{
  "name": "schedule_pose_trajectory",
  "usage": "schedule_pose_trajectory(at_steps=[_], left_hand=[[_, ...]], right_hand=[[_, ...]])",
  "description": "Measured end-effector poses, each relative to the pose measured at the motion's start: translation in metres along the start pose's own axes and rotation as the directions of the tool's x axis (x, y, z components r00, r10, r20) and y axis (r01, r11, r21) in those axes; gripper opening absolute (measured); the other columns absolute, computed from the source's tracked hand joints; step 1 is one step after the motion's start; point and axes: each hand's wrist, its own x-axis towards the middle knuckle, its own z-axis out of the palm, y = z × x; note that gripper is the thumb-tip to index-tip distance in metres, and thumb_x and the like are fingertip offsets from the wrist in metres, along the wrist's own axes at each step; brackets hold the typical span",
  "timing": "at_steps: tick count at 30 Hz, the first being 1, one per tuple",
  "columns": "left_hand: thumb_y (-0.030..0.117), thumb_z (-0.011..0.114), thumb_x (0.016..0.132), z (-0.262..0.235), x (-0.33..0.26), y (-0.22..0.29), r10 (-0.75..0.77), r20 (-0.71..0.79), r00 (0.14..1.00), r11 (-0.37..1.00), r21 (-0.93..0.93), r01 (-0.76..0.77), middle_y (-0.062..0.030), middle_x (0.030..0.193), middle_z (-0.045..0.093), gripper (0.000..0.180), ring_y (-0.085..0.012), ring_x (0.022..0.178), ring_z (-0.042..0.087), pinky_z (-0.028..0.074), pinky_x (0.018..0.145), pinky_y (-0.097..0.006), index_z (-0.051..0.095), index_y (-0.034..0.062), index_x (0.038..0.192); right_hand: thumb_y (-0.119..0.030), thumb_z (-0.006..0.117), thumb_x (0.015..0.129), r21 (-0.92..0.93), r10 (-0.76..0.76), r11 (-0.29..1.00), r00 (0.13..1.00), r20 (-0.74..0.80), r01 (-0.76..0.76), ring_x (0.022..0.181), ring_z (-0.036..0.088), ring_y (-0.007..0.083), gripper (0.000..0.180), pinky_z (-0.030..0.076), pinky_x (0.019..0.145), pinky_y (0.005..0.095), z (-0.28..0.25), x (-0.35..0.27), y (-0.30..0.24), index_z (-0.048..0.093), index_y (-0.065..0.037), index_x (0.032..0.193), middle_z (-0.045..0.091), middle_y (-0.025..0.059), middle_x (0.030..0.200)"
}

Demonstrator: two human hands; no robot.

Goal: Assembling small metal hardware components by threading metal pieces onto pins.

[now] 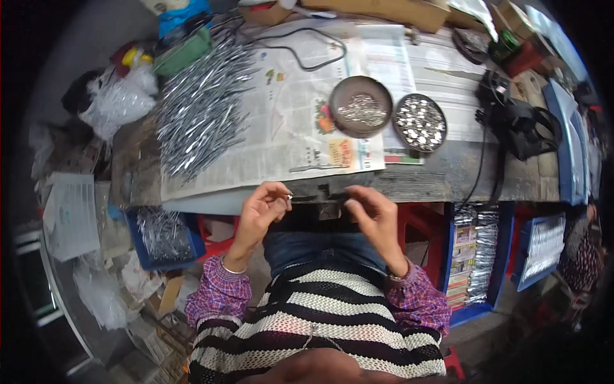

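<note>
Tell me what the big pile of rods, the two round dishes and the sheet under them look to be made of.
Pile of rods: likely bare metal, silvery with bright glints. Left dish: probably dull brown metal, thin rim. Right dish: darker, perhaps metal too, filled with small shiny pieces. Sheet: newspaper, matte with printed columns and pictures.

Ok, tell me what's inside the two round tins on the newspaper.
The left round tin holds a small heap of thin silvery pins on its dark bottom. The right round tin is nearly filled with small shiny metal pieces, so its bottom and anything beneath them are covered.
</note>
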Motion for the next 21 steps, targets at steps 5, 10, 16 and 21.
schedule_pose_trajectory(at_steps=[5, 10, 16, 21], left_hand=[[0.01, 0.055, 0.089, 0.024, 0.008, -0.004, -0.125, 0.116, 0.985, 0.976, -0.162, 0.143, -0.007, 0.085, 0.056, 0.024, -0.0086, 0.064, 0.046, 0.037, 0.058, -0.019, 0.05, 0.0028, 0.112], [0.006, 0.055, 0.089, 0.032, 0.011, -0.006, -0.138, 0.152, 0.979, 0.978, -0.136, 0.159, -0.0056, 0.085, 0.057, 0.022, -0.0074, 0.066, 0.048, 0.039, 0.06, -0.018, 0.053, 0.0027, 0.11], [0.002, 0.058, 0.086, 0.042, 0.01, -0.007, -0.081, 0.11, 0.991, 0.996, 0.056, 0.075, -0.0035, 0.088, 0.058, 0.024, -0.0056, 0.075, 0.052, 0.042, 0.065, -0.018, 0.055, 0.0008, 0.11], [-0.003, 0.056, 0.086, 0.046, 0.011, -0.009, 0.041, 0.12, 0.992, 0.981, 0.182, -0.063, -0.0045, 0.09, 0.058, 0.02, -0.009, 0.082, 0.056, 0.045, 0.071, -0.021, 0.057, -0.0024, 0.106]], right_hand=[[-0.004, 0.067, 0.078, -0.151, -0.198, 0.966, 0.977, 0.076, 0.207, 0.055, 0.055, 0.0095, 0.013, 0.042, 0.049, 0.0228, 0.011, -0.002, -0.007, 0.066, -0.001, 0.091, 0.062, 0.0069, 0.072], [-0.007, 0.068, 0.077, -0.18, -0.215, 0.956, 0.971, 0.105, 0.231, 0.055, 0.061, 0.0225, 0.012, 0.047, 0.049, 0.0292, 0.013, 0.002, -0.01, 0.065, -0.001, 0.087, 0.063, 0.011, 0.073], [-0.008, 0.069, 0.075, -0.15, -0.21, 0.963, 0.972, 0.103, 0.224, 0.054, 0.061, 0.0215, 0.013, 0.047, 0.048, 0.0284, 0.012, 0.003, -0.005, 0.065, 0.0, 0.084, 0.062, 0.0113, 0.071], [-0.011, 0.07, 0.077, 0.008, -0.091, 0.996, 0.989, 0.12, 0.091, 0.053, 0.058, 0.0127, 0.016, 0.045, 0.048, 0.0251, 0.012, 0.002, 0.004, 0.064, 0.002, 0.084, 0.061, 0.0065, 0.066]])
